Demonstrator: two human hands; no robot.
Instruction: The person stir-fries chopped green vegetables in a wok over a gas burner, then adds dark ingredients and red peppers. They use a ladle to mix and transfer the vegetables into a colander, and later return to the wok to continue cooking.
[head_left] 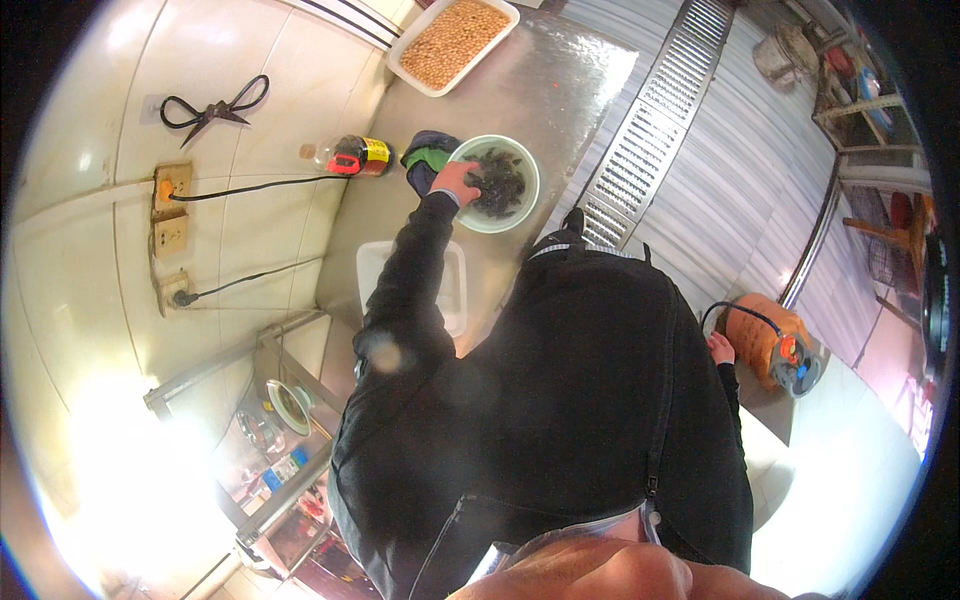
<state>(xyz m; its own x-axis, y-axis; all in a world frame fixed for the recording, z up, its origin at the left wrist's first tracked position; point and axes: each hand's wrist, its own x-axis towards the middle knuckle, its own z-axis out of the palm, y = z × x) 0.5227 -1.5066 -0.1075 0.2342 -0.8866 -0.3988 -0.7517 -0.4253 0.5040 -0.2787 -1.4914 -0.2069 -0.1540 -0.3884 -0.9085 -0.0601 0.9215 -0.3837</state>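
A pale green round bowl point(537, 184) stands on the steel worktop and holds a heap of dark, wet-looking pieces point(500, 180); their kind I cannot make out. Over the bowl's left rim reaches my left hand point(458, 182), its fingers curled with their tips at the dark pieces. What lies between those fingers is hidden. My right hand point(720, 347) hangs low beside my body, nearest the orange gas cylinder point(752, 335). Only a small part of that hand shows, and its fingers are mostly hidden. Against the bowl's left side rests a dark and green bundle point(430, 152).
A bottle with a red and yellow label point(372, 156) lies by the wall. White trays stand at the far end, one with tan beans point(455, 45), and nearby point(453, 290). Scissors point(213, 112) hang above wall sockets point(172, 187). A metal drain grate point(655, 115) crosses the floor.
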